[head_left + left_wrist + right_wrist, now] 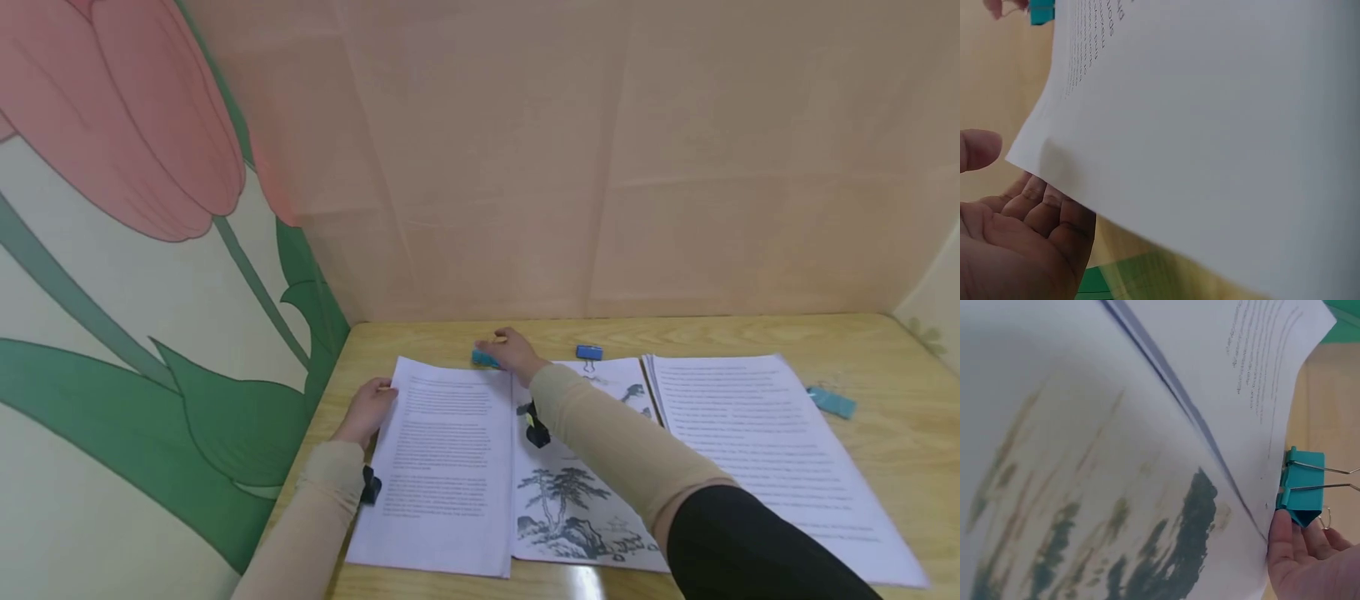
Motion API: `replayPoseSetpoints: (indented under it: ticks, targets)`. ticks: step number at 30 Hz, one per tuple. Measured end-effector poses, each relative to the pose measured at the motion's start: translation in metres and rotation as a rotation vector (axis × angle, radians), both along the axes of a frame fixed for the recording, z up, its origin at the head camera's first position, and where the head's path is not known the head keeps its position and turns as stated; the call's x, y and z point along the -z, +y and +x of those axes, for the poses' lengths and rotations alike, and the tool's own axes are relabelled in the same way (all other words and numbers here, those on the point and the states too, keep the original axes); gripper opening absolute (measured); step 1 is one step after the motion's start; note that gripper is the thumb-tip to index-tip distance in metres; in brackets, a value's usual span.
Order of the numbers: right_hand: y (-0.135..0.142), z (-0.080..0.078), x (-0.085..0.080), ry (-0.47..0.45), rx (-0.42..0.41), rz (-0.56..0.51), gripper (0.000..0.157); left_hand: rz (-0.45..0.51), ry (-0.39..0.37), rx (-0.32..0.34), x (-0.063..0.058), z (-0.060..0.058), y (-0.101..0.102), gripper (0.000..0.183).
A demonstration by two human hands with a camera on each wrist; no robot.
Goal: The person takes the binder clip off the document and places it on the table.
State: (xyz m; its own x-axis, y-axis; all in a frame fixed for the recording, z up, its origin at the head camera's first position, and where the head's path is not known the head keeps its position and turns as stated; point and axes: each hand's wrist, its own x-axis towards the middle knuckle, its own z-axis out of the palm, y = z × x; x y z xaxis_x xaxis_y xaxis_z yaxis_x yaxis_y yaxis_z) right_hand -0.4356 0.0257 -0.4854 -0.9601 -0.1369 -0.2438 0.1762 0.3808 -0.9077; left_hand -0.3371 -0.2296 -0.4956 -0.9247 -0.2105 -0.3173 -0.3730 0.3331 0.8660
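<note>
In the head view, a printed stack of paper [442, 442] lies on the left of the table. My left hand [367, 408] is at its upper left edge. In the left wrist view, the thumb is apart from the paper corner and the fingers lie under the edge. My right hand [517, 354] reaches over the picture sheet [555, 467] to a teal binder clip [1305, 495] at the stack's top edge. The thumb tip touches the clip's lower end, fingers beyond it; the wire handles stand free of the hand. I cannot tell whether the clip bites the paper.
A blue binder clip [589, 352] is at the picture sheet's top. Another printed stack [757, 442] lies on the right, with a second teal clip [831, 402] by its right edge. A flower-painted wall [135, 275] borders the table's left side.
</note>
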Motion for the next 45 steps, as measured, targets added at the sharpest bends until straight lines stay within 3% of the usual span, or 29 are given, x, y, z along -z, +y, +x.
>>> replayPoseSetpoints:
  ticks: [7,14,23,25,32,40,45]
  targets:
    - [-0.001,0.002,-0.003,-0.027,0.002,0.033,0.072,-0.010,-0.015,0.005,-0.001,0.001,-0.002,0.049]
    - [-0.002,0.007,-0.005,-0.036,-0.032,0.047,0.072,-0.031,-0.022,-0.033,0.001,0.001,-0.005,0.050]
    - [0.017,0.012,-0.011,-0.006,-0.054,0.010,0.068,0.035,0.017,0.009,0.002,-0.005,-0.002,0.053]
    - [0.026,0.015,-0.012,0.024,-0.074,0.021,0.067,0.053,0.035,0.023,0.003,-0.005,-0.005,0.053]
    - [0.057,0.017,-0.009,0.208,-0.191,0.208,0.064,0.042,0.082,0.042,0.005,-0.011,-0.017,0.056]
    - [0.074,0.016,-0.012,0.295,-0.192,0.304,0.064,0.009,0.069,0.027,0.005,-0.018,-0.031,0.057]
    - [0.088,0.008,-0.017,0.363,-0.178,0.346,0.061,-0.026,0.124,0.048,0.000,-0.027,-0.043,0.058]
